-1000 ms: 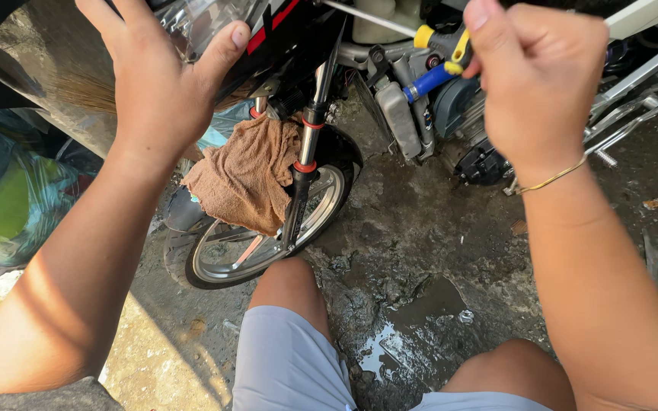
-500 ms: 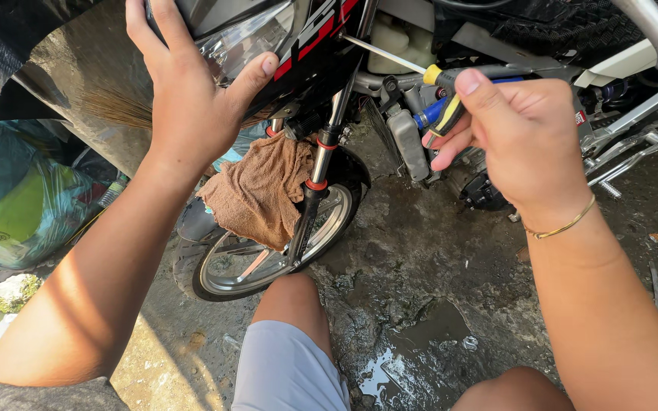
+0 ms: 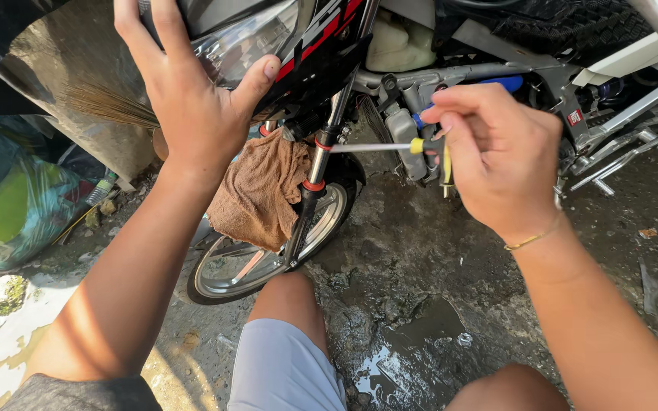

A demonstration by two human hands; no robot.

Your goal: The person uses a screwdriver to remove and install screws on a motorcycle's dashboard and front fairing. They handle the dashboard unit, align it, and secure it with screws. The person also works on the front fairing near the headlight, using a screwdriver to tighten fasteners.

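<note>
Gripping the screwdriver [image 3: 390, 147] (apparently by its handle), the right hand [image 3: 500, 164] — left hand [image 3: 192, 99] grasping the headlight [image 3: 241, 49]

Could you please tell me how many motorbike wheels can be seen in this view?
1: the front wheel, low between the forks, under the brown rag and below the left hand. The rear wheel may lie outside the frame.
</note>
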